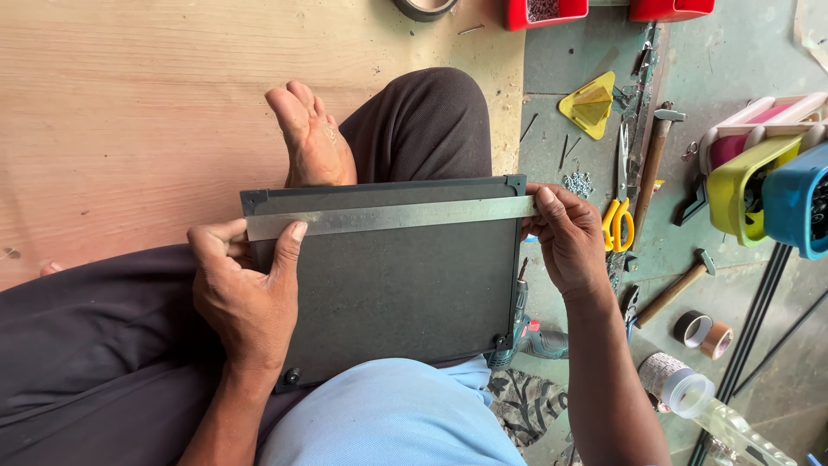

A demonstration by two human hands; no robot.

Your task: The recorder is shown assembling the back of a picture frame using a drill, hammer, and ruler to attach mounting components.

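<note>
A dark grey rectangular board (405, 285) with black corner pieces rests on my lap, over my crossed legs. A steel ruler (392, 216) lies flat across its upper part, running from the left edge to the right edge. My left hand (246, 289) presses on the ruler's left end, thumb and forefinger pinching it against the board. My right hand (565, 237) grips the board's right edge and the ruler's right end, thumb on top. My bare foot (310, 138) shows just above the board.
A plywood sheet (129, 112) covers the floor at left. On the right lie yellow-handled scissors (617, 224), two hammers (654, 160), a yellow triangle (592, 105), loose screws (578, 183), tape rolls (703, 332), coloured bins (759, 177), red trays (543, 12) and a power drill (535, 336).
</note>
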